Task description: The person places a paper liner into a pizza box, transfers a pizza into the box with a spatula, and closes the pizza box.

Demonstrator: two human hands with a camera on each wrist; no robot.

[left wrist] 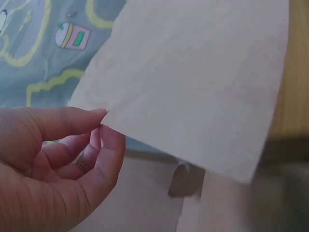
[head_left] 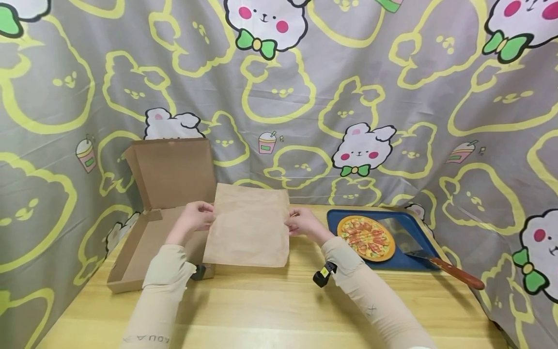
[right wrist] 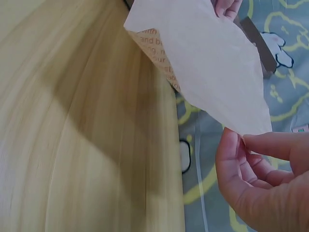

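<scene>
A sheet of brown paper (head_left: 249, 228) is held up over the table, spread between both hands. My left hand (head_left: 195, 222) pinches its left edge between thumb and fingers, as the left wrist view shows close up at the paper (left wrist: 193, 87). At the opposite edge my right hand (head_left: 305, 224) pinches it the same way. In the right wrist view the sheet (right wrist: 212, 67) has a curled corner with printed lettering on its underside. Behind and left of the left hand stands a cardboard pizza box (head_left: 174, 169) with its lid raised; the paper overlaps its right side.
On the right a blue tray (head_left: 333, 218) carries a pizza (head_left: 365, 237) and a server with a wooden handle (head_left: 457, 272), which sticks out past the tray's edge. A patterned curtain (head_left: 279, 106) hangs behind the wooden table (head_left: 261, 310).
</scene>
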